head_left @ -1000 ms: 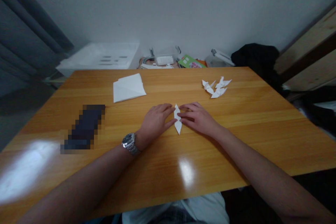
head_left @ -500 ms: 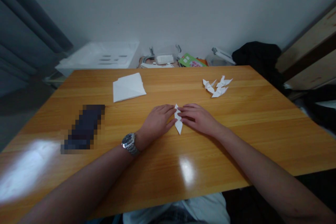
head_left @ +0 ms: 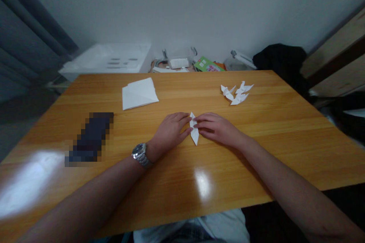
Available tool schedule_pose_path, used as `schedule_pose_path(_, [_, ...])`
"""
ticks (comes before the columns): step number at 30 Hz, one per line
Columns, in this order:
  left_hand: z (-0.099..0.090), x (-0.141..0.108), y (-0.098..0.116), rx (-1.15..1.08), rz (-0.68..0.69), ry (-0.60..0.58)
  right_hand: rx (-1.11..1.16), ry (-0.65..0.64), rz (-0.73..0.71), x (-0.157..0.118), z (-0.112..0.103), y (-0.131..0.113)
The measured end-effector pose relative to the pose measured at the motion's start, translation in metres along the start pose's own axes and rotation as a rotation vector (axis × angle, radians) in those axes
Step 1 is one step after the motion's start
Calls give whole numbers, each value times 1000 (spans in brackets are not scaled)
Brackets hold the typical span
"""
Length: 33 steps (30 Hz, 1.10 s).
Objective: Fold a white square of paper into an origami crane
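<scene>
A narrow white folded paper [head_left: 194, 133], pointed at both ends, lies on the wooden table between my hands. On its left side, my left hand [head_left: 172, 130] touches the edge with fingertips and thumb. From the right, my right hand [head_left: 218, 128] rests its fingertips on the paper's upper and middle part. Both hands grip the paper lightly from its two sides. A silver watch [head_left: 140, 153] is on my left wrist. Several white folded paper birds [head_left: 239, 98] sit together further back on the right.
White paper sheets [head_left: 139, 94] lie at the back left of the table [head_left: 176, 171]. A blurred dark object [head_left: 92, 136] is at the left. Beyond the far edge are a white tray [head_left: 125, 55], a green booklet [head_left: 207, 64] and a black cloth [head_left: 279, 59].
The fingers of my right hand have shifted slightly on the paper, covering it a little differently. My left hand has hardly moved.
</scene>
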<state>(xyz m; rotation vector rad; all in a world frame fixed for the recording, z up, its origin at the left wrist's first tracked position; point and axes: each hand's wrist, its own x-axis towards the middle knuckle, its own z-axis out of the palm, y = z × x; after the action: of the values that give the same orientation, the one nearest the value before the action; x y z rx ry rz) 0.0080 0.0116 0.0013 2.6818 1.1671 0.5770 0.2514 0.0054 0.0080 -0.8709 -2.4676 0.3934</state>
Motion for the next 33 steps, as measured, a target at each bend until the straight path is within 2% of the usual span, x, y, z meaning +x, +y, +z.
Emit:
schedule_pose_path(10, [1, 0, -1, -18, 11, 14, -70, 6, -13, 2, 8, 1])
schedule_pose_path(21, [-8, 3, 3, -103, 80, 56, 65, 128, 120, -1, 9, 0])
schedule_pose_path(26, [-6, 1, 1, -101, 125, 57, 52, 133, 109, -1, 9, 0])
schedule_pose_path(33, [-5, 1, 0, -57, 135, -12, -14, 109, 54, 0, 13, 2])
